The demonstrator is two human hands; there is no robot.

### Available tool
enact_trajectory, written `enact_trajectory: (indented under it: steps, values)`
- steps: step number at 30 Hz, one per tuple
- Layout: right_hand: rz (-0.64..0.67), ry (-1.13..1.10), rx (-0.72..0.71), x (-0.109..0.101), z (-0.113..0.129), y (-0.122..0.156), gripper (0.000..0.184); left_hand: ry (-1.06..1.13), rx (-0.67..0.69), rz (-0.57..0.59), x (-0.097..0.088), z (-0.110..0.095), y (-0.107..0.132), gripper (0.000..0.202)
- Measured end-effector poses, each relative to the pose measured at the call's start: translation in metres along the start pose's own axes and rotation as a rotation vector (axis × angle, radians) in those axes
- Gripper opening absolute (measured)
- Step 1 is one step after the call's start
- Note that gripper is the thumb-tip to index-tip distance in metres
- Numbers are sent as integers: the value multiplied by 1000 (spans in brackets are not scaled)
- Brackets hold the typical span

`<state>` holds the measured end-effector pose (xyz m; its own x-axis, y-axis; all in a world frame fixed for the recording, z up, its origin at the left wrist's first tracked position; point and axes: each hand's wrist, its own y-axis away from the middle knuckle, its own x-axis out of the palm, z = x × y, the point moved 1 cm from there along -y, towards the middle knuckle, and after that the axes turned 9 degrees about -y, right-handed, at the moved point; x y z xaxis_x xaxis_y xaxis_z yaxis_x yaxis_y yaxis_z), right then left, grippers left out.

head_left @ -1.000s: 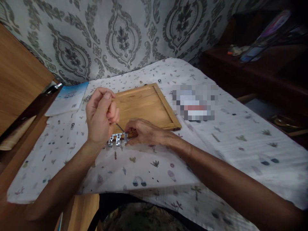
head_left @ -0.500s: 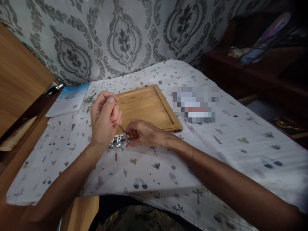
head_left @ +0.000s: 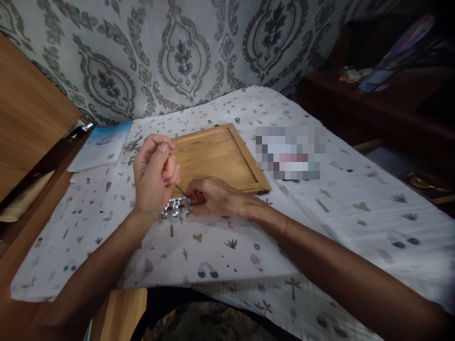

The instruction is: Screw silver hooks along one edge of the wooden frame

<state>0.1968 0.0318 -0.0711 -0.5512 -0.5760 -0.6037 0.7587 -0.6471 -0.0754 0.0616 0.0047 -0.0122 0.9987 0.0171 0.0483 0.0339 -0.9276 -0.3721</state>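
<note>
My left hand (head_left: 152,177) is closed in a fist around a screwdriver, its handle hidden in the palm. The thin metal shaft of the screwdriver (head_left: 181,191) slants down to the right, its tip at a silver metal hook (head_left: 187,205) on the near edge of a framed wooden panel (head_left: 213,158). Thumb and fingers of my right hand (head_left: 215,196) pinch around that hook and the edge beside it. To its left are more silver hooks (head_left: 176,209), partly behind my left wrist. The panel lies flat on the table.
A patterned white cloth (head_left: 227,255) covers the table. A blue and white book (head_left: 101,146) lies at the back left, and a blurred-out item (head_left: 287,154) lies right of the panel. Patterned wallpaper (head_left: 185,52) rises behind. Dark furniture (head_left: 384,102) stands at the right.
The view has shifted very slightly. Both hands, the screwdriver and the panel keep the same places; no clear movement shows.
</note>
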Motion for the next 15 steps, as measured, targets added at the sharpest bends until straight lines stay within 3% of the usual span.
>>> enact_trajectory:
  steps: [4,7,9,11,15]
  values:
    - [1,0,7,-1,1,1,32,45,-7,63,-1,0,-2,13]
    - [-2,-19,3,0,1,1,31,82,-43,285,-5,1,-7,3]
    - [-7,-31,-12,0,0,1,29,113,-77,466,-8,1,-11,9]
    - [-8,-45,-47,0,-1,1,24,124,-108,557,-12,1,-15,10]
    - [4,-88,-115,2,-5,0,20,40,-119,477,-17,0,-18,9]
